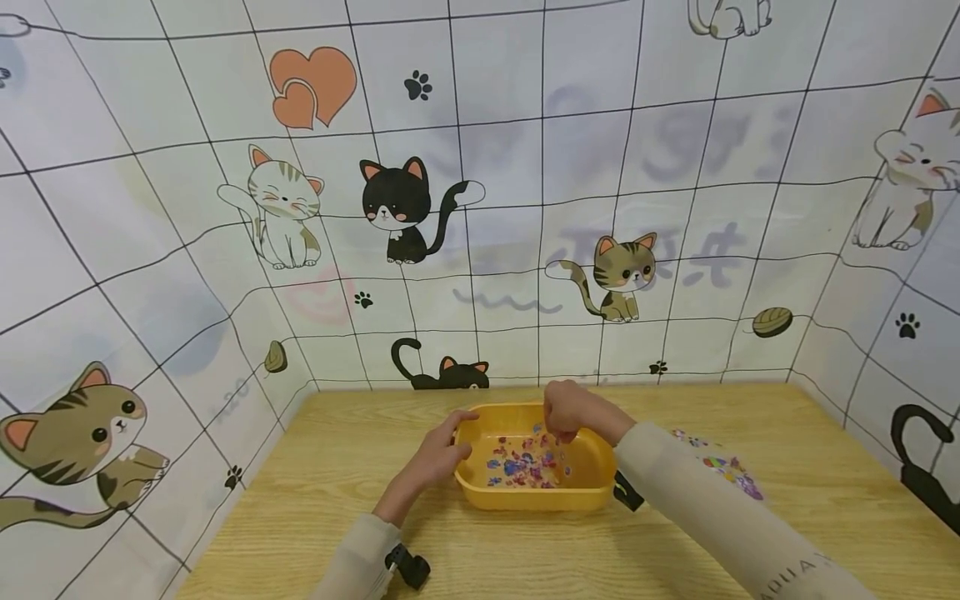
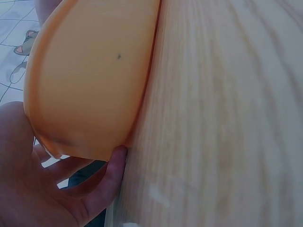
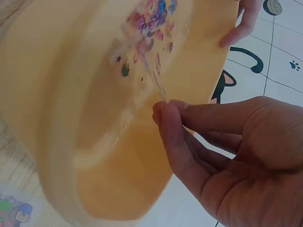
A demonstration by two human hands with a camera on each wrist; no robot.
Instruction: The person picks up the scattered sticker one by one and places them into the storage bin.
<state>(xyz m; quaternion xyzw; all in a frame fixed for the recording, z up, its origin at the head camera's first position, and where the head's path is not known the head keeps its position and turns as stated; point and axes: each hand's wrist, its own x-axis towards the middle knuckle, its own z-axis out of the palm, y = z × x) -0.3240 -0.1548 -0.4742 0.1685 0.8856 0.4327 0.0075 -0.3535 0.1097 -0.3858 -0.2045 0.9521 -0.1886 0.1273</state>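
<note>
A yellow plastic basin sits on the wooden table, with many small colourful pieces scattered over its floor. My left hand grips the basin's left end. In the left wrist view, the thumb is at the rim and the fingers lie against the outer wall. Above the basin's right part, my right hand pinches a thin, clear strip between thumb and forefinger. It points down toward the pieces, and its far end is blurred; its exact kind cannot be told.
A sheet or packet with colourful prints lies on the table right of the basin, partly behind the right sleeve. A wall covering with cat drawings rises behind the table and along both sides.
</note>
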